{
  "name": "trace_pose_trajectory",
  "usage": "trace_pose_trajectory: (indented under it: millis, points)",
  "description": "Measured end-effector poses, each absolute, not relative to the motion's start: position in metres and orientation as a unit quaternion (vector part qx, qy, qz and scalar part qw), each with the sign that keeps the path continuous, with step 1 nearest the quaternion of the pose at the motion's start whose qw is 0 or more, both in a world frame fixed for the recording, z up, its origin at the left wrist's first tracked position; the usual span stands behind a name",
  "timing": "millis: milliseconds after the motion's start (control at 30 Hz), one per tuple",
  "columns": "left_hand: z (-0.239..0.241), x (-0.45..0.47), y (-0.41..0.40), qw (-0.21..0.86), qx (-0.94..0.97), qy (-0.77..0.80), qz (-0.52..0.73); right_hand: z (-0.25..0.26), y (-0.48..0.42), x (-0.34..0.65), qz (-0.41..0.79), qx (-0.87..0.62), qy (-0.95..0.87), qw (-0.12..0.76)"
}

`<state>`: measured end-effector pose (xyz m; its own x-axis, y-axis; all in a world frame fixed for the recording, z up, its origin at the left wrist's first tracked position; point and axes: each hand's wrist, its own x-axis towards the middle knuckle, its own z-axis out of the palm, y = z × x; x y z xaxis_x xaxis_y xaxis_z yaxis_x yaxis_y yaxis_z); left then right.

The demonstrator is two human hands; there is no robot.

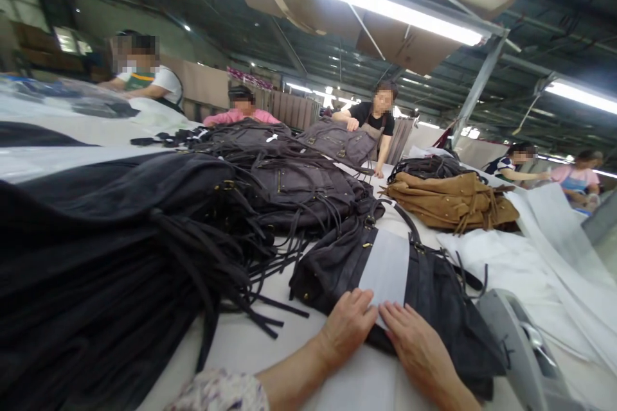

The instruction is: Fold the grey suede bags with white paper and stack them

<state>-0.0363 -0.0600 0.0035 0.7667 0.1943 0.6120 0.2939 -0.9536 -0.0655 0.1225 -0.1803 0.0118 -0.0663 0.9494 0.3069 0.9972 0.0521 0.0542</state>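
Note:
A dark grey suede bag [337, 266] lies on the white table [270, 340] in front of me, with a white paper strip [388, 266] wrapped across its middle. My left hand [348, 327] rests on the near edge of the bag, fingers together and pressed flat against the strip's lower end. My right hand [418, 347] lies beside it on the bag, fingers stretched toward the strip. Neither hand grips anything.
A heap of dark fringed bags [144, 250] fills the left. More grey bags [299, 180] and a tan fringed bag [448, 202] lie farther back. White sheets [530, 263] spread to the right beside a grey device [520, 347]. Several people work along the table's far side.

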Motion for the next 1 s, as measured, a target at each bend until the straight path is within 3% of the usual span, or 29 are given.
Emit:
trace_pose_trajectory:
  millis: [267, 500, 767, 900, 1000]
  points:
    - [0.016, -0.037, -0.051, 0.065, -0.963, -0.052, -0.256, 0.035, -0.219, 0.123, -0.130, -0.547, -0.826, 0.021]
    - [0.040, -0.062, -0.042, 0.002, -0.987, 0.020, -0.160, 0.029, -0.229, 0.114, -0.257, -0.465, -0.847, -0.026]
    - [0.057, -0.073, -0.035, 0.057, -0.982, 0.102, -0.150, 0.053, -0.230, 0.106, -0.170, -0.494, -0.851, -0.055]
    - [0.056, -0.071, -0.035, 0.069, -0.981, 0.100, -0.150, 0.040, -0.226, 0.109, -0.186, -0.503, -0.844, -0.025]
    - [0.057, -0.070, -0.035, 0.081, -0.981, 0.090, -0.151, 0.015, -0.219, 0.112, -0.249, -0.524, -0.811, 0.071]
